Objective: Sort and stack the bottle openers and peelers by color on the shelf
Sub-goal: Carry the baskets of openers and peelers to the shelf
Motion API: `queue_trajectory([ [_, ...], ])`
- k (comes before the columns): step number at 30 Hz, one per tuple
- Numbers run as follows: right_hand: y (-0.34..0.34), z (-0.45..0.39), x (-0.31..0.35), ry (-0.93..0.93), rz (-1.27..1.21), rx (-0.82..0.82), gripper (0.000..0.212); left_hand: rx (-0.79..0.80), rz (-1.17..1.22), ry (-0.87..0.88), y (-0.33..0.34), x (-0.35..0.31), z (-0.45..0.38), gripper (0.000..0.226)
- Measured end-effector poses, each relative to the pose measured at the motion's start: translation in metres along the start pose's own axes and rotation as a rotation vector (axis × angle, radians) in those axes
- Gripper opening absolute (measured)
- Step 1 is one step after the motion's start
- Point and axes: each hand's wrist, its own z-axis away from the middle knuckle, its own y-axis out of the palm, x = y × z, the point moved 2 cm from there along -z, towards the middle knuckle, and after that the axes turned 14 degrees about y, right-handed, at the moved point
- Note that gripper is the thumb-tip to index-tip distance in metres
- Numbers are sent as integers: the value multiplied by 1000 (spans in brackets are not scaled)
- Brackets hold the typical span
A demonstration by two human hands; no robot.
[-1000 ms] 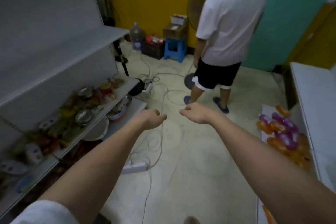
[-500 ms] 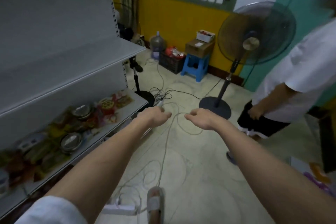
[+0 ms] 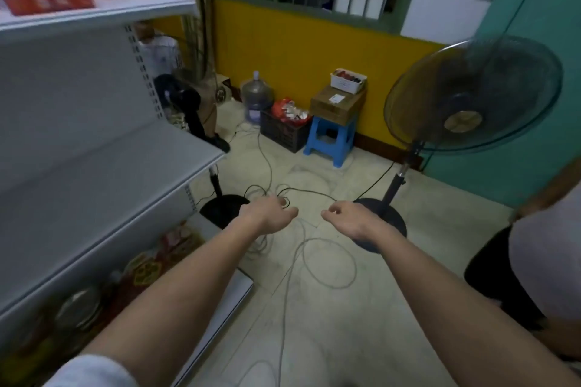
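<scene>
Both arms out in front over the floor; left hand [image 3: 267, 214] & right hand [image 3: 349, 218] loosely curled, holding nothing, close together but apart. Shelf [image 3: 103, 173] on the left, lower level w/ blurry mixed items; can't make out openers or peelers. Fan [image 3: 471, 94] stands right, cables [image 3: 327, 261] on floor

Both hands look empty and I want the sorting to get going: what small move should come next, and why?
Probably turn left and lower the left hand toward the low shelf. Both it and the right hand hang loosely curled over the cabled floor, holding nothing, while the only cluttered goods lie there, too blurred to identify.
</scene>
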Motion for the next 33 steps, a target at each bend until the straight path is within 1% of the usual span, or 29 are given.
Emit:
queue_trajectory([
  [3,-33,-63,9,-26,-22,-16,60,-14,-13,12,-24,1,-69,62],
  [7,-86,-154,16,-45,-22,-38,59,-27,5,-20,-55,-7,-165,64],
  [10,-128,-228,21,-62,-20,-46,59,-77,9,-50,-83,-18,-238,65],
  [13,-178,-289,31,-78,13,-17,60,-73,3,-64,-119,-34,-300,66],
  [16,-232,-342,47,-103,28,-35,55,-97,-11,-44,-164,-50,-355,60],
  [19,-280,-386,70,-107,54,-64,55,-126,-14,-2,-204,-62,-405,51],
  [21,-305,-414,86,-120,58,-79,49,-146,-21,8,-225,-65,-440,47],
  [23,-329,-439,103,-142,50,-103,45,-146,-34,16,-242,-67,-478,47],
  [27,-367,-500,126,-141,18,-131,50,-130,-34,44,-267,-67,-561,53],
  [33,-404,-629,141,-27,22,-102,47,-83,-17,119,-294,-49,-706,57],
])
